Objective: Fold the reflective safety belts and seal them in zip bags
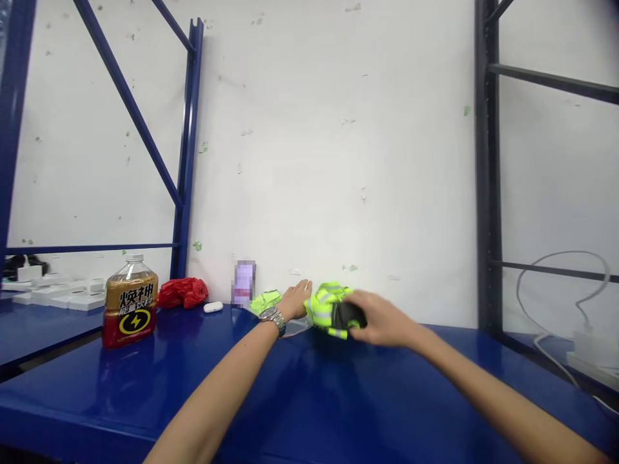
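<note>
A bundled neon yellow cloth [323, 305] with silver stripes and a black part [346, 315] is near the back of the blue table. My right hand [380, 319] is closed round the black part at the bundle's right side. Against the bundle's left side lies my left hand [294, 301], palm down, with a metal watch [273, 317] on the wrist; its fingertips are partly hidden. Left of that hand, a second yellow striped piece [265, 300] sits by the wall. Clear plastic [296, 327] shows beneath my left hand.
On the blue table [290, 399] stand a drink bottle [130, 303], a red plastic bag [182, 292], a small white case [213, 307] and an upright phone [244, 283]. Blue posts [187, 154] rise at left, a dark post [488, 161] at right. White cables [551, 351] lie at the far right.
</note>
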The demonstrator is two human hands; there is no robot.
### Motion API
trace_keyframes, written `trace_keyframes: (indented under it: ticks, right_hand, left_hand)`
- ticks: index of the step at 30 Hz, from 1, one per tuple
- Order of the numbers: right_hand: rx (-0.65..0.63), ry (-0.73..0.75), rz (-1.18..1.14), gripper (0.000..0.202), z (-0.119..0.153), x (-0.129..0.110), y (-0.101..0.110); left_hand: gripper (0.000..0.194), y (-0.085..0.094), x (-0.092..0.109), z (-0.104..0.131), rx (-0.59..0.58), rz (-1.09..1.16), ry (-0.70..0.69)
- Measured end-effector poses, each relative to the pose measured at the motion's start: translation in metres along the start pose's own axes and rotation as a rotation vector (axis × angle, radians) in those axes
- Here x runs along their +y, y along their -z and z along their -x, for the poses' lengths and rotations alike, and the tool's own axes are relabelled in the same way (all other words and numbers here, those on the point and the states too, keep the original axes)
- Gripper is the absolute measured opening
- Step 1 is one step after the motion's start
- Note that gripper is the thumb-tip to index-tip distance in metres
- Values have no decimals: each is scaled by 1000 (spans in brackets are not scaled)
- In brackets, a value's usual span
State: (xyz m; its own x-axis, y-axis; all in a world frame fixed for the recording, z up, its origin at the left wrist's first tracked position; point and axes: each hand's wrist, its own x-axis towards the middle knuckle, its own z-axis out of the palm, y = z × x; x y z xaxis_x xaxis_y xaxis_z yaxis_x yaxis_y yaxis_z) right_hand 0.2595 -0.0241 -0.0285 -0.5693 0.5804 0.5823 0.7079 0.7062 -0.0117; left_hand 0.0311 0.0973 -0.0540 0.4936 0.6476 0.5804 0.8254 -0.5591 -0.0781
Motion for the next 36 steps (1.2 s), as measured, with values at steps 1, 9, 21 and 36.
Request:
trace_keyframes:
  ticks: [1, 9, 21, 36]
  right_hand:
    - [-63, -17, 28, 36, 11, 3, -17]
    - [-79, -149, -114, 40, 43, -1, -78]
    - [-74, -55, -247, 29, 48, -4, -66]
    - [-168, -22, 45, 28, 42, -1, -69]
  left_hand:
    - [44, 2, -1, 5, 18, 6, 7]
    - [48, 39, 53, 70, 46, 238, -337]
    - [45, 4, 64, 102, 29, 267, -332]
    - [23, 2, 67, 101, -119, 406, -144]
